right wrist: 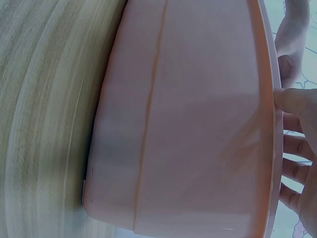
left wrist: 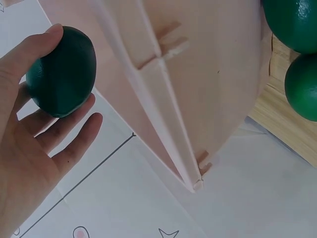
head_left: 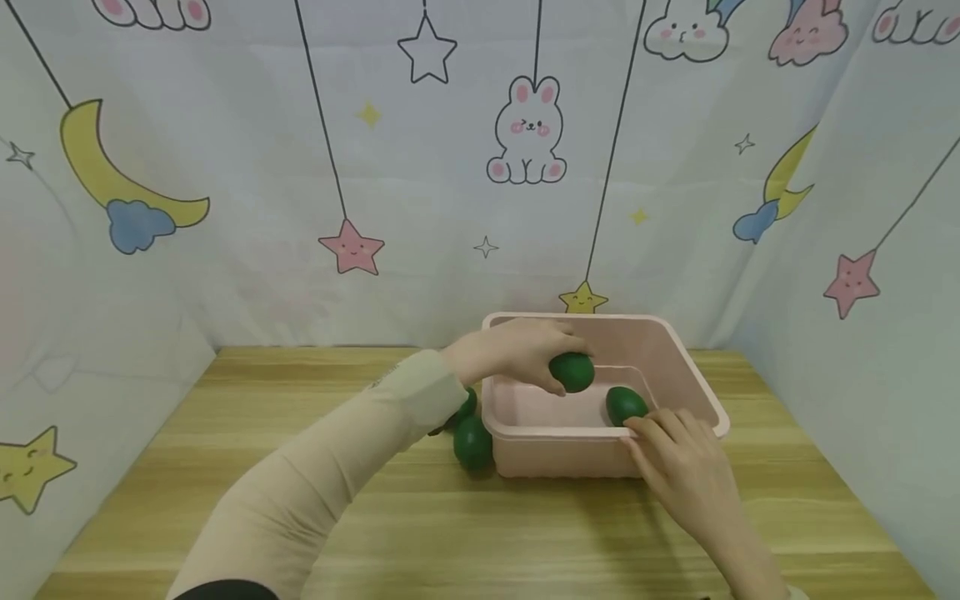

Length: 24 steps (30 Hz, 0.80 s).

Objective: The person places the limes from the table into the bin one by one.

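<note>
My left hand (head_left: 521,348) grips a smooth green egg-shaped fruit (head_left: 574,374) over the inside of a pink plastic bin (head_left: 566,455). In the left wrist view, the thumb lies on top of this fruit and the fingers curl beneath it. A second green fruit (head_left: 625,404) lies inside the bin, near the front right. My right hand (head_left: 688,467) holds the bin's front rim, thumb outside and fingers over the inner side, as the right wrist view (right wrist: 302,144) shows. More green fruits (head_left: 473,443) sit outside, beside the bin's left wall, partly hidden by the left sleeve.
The bin stands on a wood-grain table (head_left: 360,517) towards its back edge. Behind and along both sides hangs a white cloth (head_left: 255,283) printed with stars, moons and bunnies. The left forearm in a beige sleeve (head_left: 322,467) crosses above the table.
</note>
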Available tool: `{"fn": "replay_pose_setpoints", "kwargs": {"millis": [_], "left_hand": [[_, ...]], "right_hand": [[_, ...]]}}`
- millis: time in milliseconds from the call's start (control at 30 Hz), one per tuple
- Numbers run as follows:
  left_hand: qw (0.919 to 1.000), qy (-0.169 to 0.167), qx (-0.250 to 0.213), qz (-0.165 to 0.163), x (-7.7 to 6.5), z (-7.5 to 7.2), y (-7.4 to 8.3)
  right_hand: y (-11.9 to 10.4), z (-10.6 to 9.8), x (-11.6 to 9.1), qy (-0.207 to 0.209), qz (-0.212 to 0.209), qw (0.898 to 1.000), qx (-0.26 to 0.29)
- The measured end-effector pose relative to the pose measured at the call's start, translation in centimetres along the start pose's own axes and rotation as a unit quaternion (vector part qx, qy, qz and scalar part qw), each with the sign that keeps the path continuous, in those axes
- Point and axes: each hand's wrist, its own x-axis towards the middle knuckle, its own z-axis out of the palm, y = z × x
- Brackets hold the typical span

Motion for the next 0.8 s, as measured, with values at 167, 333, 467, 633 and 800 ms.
{"fn": "replay_pose_setpoints", "kwargs": {"millis": [167, 333, 467, 633, 800], "left_hand": [[0.9999, -0.007, 0.001, -0.008, 0.0, -0.01, -0.14], [0.9998, -0.015, -0.002, -0.013, -0.13, 0.2, -0.17], [0.9997, -0.017, -0.005, -0.014, -0.2, 0.46, -0.27], [0.9999, -0.012, -0.005, -0.005, -0.27, 0.42, -0.41], [1.0, 0.004, -0.005, 0.007, -0.41, 0.13, -0.51]], "right_hand": [[0.03, 0.03, 0.11, 0.004, 0.0, 1.0, 0.0], [0.02, 0.03, 0.03, 0.0, 0.004, 1.0, -0.001], [0.0, -0.02, -0.01, -0.006, 0.007, 1.0, 0.002], [-0.07, 0.01, 0.02, 0.005, 0.001, 1.0, 0.003], [-0.11, 0.02, 0.09, 0.013, -0.002, 1.0, 0.002]]}}
